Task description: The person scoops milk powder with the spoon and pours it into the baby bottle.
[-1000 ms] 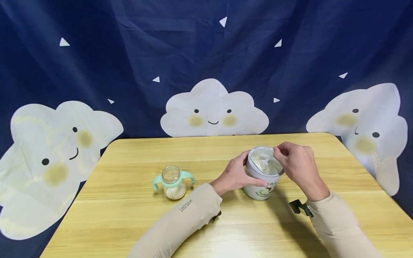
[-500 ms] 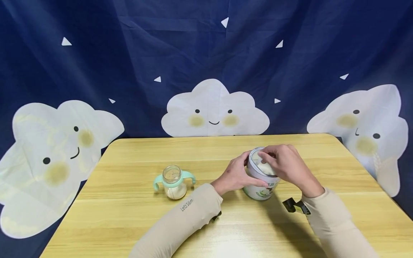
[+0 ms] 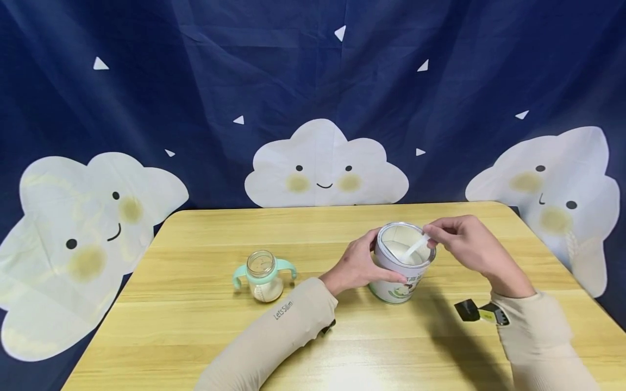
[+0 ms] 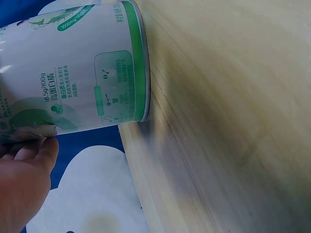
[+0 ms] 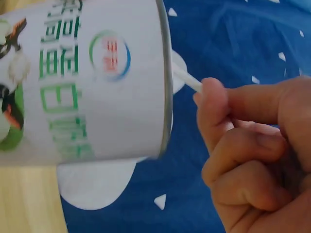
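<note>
From the head camera, your right hand [image 3: 469, 244] has drawn back to the far right rim of the open milk powder can [image 3: 401, 266], where half a second ago it hung over the mouth and hid the powder. It now pinches the handle of a white plastic scoop [image 3: 415, 248], whose bowl dips toward the powder inside, so the scooping looks to be under way. Your left hand [image 3: 354, 266] has not moved: it wraps the can's left wall and steadies it on the desk [image 3: 195, 320]. The can stands right of centre, well apart from the handled baby bottle [image 3: 264, 276] at its left.

From the left wrist, the can's green-printed label and base rim fill the frame, your left fingers [image 4: 29, 160] pressed against the wall; the head view cannot show this contact.

From the right wrist, your thumb and curled fingers [image 5: 233, 141] clamp the scoop handle [image 5: 187, 80] just beside the can's rim; the bowl is hidden.
</note>
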A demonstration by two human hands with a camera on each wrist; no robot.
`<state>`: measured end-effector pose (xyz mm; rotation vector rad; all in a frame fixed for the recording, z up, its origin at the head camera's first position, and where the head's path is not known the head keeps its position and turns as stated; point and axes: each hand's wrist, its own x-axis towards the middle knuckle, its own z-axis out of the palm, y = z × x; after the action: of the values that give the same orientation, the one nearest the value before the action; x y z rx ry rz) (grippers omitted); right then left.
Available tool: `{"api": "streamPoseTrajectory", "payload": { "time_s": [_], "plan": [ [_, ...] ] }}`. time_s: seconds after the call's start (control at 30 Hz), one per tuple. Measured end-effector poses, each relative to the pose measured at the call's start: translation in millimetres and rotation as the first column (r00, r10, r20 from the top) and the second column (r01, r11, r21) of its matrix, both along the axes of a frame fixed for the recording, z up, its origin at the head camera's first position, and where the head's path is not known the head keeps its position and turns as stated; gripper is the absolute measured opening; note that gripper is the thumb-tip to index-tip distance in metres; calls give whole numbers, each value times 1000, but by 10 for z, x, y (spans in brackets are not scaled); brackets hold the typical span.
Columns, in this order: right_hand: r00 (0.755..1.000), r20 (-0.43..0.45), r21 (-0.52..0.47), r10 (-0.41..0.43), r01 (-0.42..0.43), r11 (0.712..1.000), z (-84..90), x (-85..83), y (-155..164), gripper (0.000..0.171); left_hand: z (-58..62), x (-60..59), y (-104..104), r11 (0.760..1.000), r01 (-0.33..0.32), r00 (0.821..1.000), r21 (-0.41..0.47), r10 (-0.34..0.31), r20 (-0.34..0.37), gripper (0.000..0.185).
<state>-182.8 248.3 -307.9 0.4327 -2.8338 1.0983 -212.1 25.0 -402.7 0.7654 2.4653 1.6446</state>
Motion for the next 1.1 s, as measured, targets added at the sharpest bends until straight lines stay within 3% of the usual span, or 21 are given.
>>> {"api": "streamPoseTrajectory", "payload": {
  "time_s": [0.2, 0.33, 0.43, 0.53, 0.67, 0.73, 0.8, 0.9, 1.1],
  "plan": [
    [983, 159, -212, -95, 128, 969, -88, -74, 187, 32, -1, -6, -8, 1000, -5, 1000, -2, 5, -4, 99],
    [974, 212, -371, -77, 153, 916, -158, -121, 283, 19, -9, -7, -12, 1000, -1, 1000, -1, 1, -6, 99],
    [972, 228, -470, -55, 159, 868, -199, -141, 334, 23, -12, -6, -8, 1000, 2, 1000, -1, -2, -4, 99],
    [971, 240, -591, -3, 149, 793, -249, -148, 378, 24, -8, -2, 0, 1000, 8, 1000, -1, -8, -3, 99],
    [958, 266, -749, 104, 137, 649, -331, -150, 431, 27, -5, 5, 8, 1000, 11, 1000, 0, -11, 3, 100],
    [951, 281, -771, 129, 144, 620, -370, -149, 448, 29, -7, 9, 8, 1000, 10, 1000, 1, -10, 9, 100],
    [945, 297, -776, 136, 155, 612, -407, -148, 458, 30, -6, 10, 7, 1000, 13, 1000, 2, -13, 11, 100],
    [944, 306, -762, 123, 165, 627, -447, -148, 461, 29, -3, 9, 4, 1000, 16, 1000, 0, -16, 9, 100],
    [948, 298, -765, 112, 166, 622, -462, -161, 446, 29, 3, 0, -5, 1000, 11, 1000, -4, -11, 5, 100]
  ]
}}
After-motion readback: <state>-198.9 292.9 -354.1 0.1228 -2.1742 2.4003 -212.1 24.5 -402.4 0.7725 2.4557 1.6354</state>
